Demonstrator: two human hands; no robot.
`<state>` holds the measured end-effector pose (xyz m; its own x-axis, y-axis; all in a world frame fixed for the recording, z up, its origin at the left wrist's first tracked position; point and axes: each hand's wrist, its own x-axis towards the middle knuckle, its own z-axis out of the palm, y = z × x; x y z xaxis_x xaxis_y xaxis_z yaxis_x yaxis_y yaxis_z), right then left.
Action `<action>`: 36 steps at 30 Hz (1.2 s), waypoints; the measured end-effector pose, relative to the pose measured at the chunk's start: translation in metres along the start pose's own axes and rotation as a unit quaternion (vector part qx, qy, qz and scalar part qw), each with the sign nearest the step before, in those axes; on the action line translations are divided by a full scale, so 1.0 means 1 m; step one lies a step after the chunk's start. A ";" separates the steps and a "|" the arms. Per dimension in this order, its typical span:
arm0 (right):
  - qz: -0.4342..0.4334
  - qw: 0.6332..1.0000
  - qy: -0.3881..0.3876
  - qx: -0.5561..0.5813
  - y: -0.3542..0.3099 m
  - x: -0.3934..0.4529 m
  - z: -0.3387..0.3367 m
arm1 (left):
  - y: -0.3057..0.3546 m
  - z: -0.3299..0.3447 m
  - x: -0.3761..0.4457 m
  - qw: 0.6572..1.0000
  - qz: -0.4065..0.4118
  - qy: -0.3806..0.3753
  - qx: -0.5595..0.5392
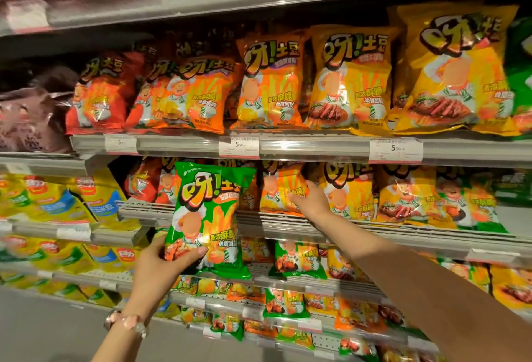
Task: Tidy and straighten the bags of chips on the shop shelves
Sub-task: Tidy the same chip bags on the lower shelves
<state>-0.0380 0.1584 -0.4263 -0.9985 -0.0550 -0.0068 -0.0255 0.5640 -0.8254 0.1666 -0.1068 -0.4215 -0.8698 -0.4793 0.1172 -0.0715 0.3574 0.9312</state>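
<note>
My left hand [161,268] grips the lower left corner of a green chip bag [205,214], held upright in front of the shelves, off any shelf. My right hand [309,197] reaches onto the middle shelf [288,222] and holds the side of an orange chip bag [280,189] standing there. Red, orange and yellow bags of the same brand stand in a row on the shelf above [316,147]. More yellow bags [403,200] stand right of my right hand.
Smaller green and orange bags [296,258] fill the lower shelves. Yellow and blue snack bags [57,200] sit on the left-hand shelving. Price tags [395,150] hang on the shelf rails. Grey floor shows at the lower left.
</note>
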 end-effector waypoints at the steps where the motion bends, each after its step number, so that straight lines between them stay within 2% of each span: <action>1: 0.014 1.000 -0.006 -0.007 -0.002 0.000 0.000 | 0.002 0.003 0.000 1.000 0.004 -0.001 0.004; 5: 0.016 1.000 0.003 -0.005 -0.012 -0.011 -0.002 | 0.010 0.020 -0.001 1.000 0.005 -0.024 -0.006; 9: -0.060 0.995 0.052 0.063 -0.019 -0.041 -0.014 | 0.016 0.042 -0.006 0.998 0.012 -0.059 -0.018; 13: -0.033 0.969 -0.058 0.238 -0.019 -0.086 -0.024 | 0.019 0.071 -0.014 0.994 0.016 -0.103 -0.037; 16: 0.000 0.965 -0.106 0.242 -0.009 -0.110 -0.032 | 0.019 0.098 -0.023 0.990 0.037 -0.128 -0.046; 25: 0.008 0.972 0.003 0.234 0.036 -0.117 -0.078 | 0.046 0.171 -0.040 0.975 0.089 -0.195 -0.067; 31: -0.004 0.964 0.063 0.258 0.078 -0.123 -0.130 | 0.074 0.222 -0.053 0.948 0.092 -0.302 -0.049; 34: 0.027 0.967 0.111 0.226 0.099 -0.124 -0.166 | 0.089 0.247 -0.059 0.934 0.108 -0.338 -0.030; 36: 0.042 0.961 0.131 0.242 0.113 -0.123 -0.191 | 0.100 0.264 -0.062 0.935 0.119 -0.333 -0.028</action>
<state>0.0729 0.3863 -0.4108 -0.9760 0.2179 0.0051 0.0182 0.1046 -0.9944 0.0846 0.1705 -0.4266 -0.9702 0.2209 0.0997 0.1721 0.3383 0.9252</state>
